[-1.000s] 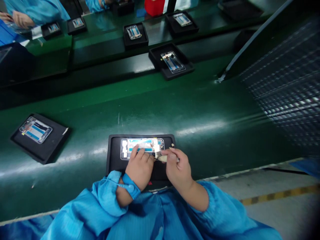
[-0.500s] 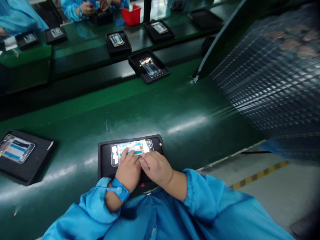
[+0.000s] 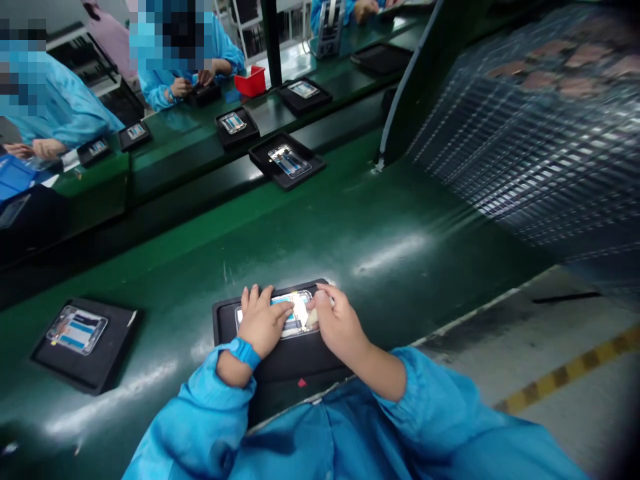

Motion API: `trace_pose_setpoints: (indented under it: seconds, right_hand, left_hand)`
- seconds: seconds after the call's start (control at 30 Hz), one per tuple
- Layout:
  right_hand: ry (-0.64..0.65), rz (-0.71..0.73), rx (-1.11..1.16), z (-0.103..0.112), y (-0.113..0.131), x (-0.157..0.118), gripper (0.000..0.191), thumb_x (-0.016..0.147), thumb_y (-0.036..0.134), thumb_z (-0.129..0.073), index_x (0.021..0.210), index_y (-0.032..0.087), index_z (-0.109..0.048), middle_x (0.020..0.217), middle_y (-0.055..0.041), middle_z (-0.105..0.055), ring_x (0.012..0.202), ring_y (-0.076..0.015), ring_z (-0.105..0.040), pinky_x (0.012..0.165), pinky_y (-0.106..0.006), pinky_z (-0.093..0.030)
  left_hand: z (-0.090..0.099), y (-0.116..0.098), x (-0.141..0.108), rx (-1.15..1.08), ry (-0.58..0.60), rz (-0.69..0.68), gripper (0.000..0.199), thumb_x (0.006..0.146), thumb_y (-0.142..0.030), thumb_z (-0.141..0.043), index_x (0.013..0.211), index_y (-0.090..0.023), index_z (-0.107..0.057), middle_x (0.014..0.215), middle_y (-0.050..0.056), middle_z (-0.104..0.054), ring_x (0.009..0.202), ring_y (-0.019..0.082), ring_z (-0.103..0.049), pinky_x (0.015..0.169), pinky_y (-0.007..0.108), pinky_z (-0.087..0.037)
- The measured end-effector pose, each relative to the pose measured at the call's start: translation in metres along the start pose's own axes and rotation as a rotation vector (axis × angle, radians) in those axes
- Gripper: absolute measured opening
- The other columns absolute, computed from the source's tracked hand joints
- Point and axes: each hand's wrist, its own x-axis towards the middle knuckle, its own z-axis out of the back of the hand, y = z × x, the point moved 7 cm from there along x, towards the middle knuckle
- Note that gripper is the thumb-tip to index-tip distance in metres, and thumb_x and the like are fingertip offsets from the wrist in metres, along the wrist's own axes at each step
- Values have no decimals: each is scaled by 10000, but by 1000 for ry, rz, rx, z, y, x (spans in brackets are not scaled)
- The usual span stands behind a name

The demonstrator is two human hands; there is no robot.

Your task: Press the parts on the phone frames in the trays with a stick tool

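A phone frame (image 3: pixel 287 329) with blue strips and bright metal parts lies in a black tray (image 3: pixel 295 360) close to my body. Resting on its left part is my left hand (image 3: pixel 263 323), fingers spread and holding nothing, with a blue wristband at the wrist. My right hand (image 3: pixel 343 323) is closed around a short, pale, pointed tool (image 3: pixel 313 317). The tool's tip is down at the right part of the phone frame; whether it touches cannot be made out. Both hands cover portions of the frame and tray.
Another black tray (image 3: pixel 117 347) with a phone frame (image 3: pixel 77 329) sits to the left on the green bench (image 3: pixel 200 280). More such trays stand farther back, near a red bin (image 3: pixel 251 81) and co-workers in blue. Stacked clear plastic trays (image 3: pixel 500 147) rise on the right.
My right hand has moved right along the phone frame, and the pale tool now shows in it. My left hand's fingers have spread wider. The view has shifted, with more of the background visible.
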Motion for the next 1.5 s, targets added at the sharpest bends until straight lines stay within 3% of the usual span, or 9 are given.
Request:
trace_pose_setpoints:
  seconds: [0.17,0.27,0.47,0.6,0.97,1.5]
  right_hand:
    - [43,18,-69,-3,2,0,354,823,462,-384,1022,202,-519,761,-43,-646,604,-171,-605,607,-313,-492]
    - [66,3,-112,-5,2,0,353,821,458,-387,1021,203,-525,748,-40,-646,600,-171,-603,617,-312,-487]
    - [66,-97,-67,-5,2,6,394,803,508,-390,1003,195,-520,728,-29,-638,535,-156,-581,529,-282,-481]
    - [21,-175,12,-4,3,15,455,795,557,-363,1019,183,-494,695,-21,-631,453,-140,-555,468,-276,-477]
    - [-77,119,-66,-10,14,21,343,825,451,-381,1007,182,-489,765,-60,-645,650,-184,-614,649,-352,-491]
    - [-54,226,-89,-14,15,18,275,838,383,-390,1023,194,-466,847,-75,-634,732,-188,-610,663,-376,-506]
  left_hand:
    - [0,4,2,-88,91,46,259,840,-328,-394,862,-277,-646,1179,25,-498,1177,285,-332,991,537,-166]
    - [2,2,3,-81,85,61,242,823,-292,-413,787,-224,-643,1163,35,-513,1159,286,-358,1001,521,-161]
    - [4,1,-1,-98,-68,76,163,785,-314,-501,795,-230,-640,1098,33,-559,1106,272,-419,993,511,-209]
    - [6,-7,-9,-37,-176,-46,203,809,-310,-473,898,-249,-645,1070,47,-576,1084,271,-435,967,509,-267]
    - [7,-14,-8,3,-199,-79,208,814,-256,-471,941,-270,-636,1033,33,-598,1039,258,-480,946,489,-307]
    - [9,-16,-8,10,-211,-92,213,815,-255,-464,936,-260,-640,1036,48,-594,1035,279,-482,933,495,-308]
